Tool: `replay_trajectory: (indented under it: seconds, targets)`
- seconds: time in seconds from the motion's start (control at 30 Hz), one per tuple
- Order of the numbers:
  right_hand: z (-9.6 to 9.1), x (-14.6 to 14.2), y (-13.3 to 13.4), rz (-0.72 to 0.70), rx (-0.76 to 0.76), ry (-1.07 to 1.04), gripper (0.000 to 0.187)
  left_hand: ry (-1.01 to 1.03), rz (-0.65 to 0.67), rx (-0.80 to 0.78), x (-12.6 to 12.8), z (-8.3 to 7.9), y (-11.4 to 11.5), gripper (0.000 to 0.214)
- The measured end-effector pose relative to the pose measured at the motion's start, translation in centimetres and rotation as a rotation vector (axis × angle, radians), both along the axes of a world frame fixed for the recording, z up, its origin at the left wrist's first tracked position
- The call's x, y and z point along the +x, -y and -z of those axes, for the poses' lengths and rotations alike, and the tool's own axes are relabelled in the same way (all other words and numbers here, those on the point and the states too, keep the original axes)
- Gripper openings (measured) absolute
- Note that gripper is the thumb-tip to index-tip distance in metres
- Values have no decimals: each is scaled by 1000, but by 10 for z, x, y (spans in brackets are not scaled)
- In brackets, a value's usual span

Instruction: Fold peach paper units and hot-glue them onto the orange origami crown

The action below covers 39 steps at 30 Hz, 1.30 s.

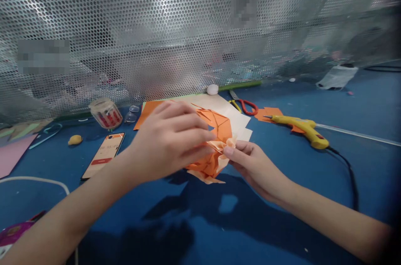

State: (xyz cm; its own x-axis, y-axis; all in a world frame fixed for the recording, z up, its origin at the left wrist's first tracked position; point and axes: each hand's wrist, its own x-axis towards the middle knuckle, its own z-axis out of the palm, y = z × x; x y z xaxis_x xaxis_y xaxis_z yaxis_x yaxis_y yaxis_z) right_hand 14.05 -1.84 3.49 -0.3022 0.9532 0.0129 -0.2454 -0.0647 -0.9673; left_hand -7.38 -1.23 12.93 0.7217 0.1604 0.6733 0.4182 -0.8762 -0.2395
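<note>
An orange folded-paper craft [223, 121] with pale peach ruffled petals [230, 145] is held up over the blue table. My right hand [255, 167] pinches the petals at its right edge between thumb and fingers. From the left, my left hand [171, 142] curves its fingers over the craft, the fingertips reaching the ruffled part. The left thumb and much of the craft's left side are hidden behind that hand. Below, the shadows of hands and paper fall on the blue surface [263, 231].
A yellow glue gun [308, 130] with a black cord lies right, by orange paper scraps [275, 112]. Behind are red-handled scissors [249, 108], white paper sheets [241, 121] and a white ball [212, 89]. Left are a phone [102, 156] and jar [106, 113]. A perforated metal screen [175, 39] bounds the back.
</note>
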Motion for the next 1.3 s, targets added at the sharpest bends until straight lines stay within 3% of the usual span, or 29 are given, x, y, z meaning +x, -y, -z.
replay_trajectory:
  seconds: [0.2,0.43,0.77,1.3]
  targets:
    - [-1,-3,4,-24,-11,0,36,-166,-29,-35,11,11,10,26]
    - [-1,-4,5,-42,-19,-9,33,-318,-38,-53,5,7,7,26]
    - [-1,-4,6,-31,-8,10,33,-271,-117,27,15,21,2,27]
    - [2,-6,8,-71,15,28,36,-366,4,181,12,7,9,46]
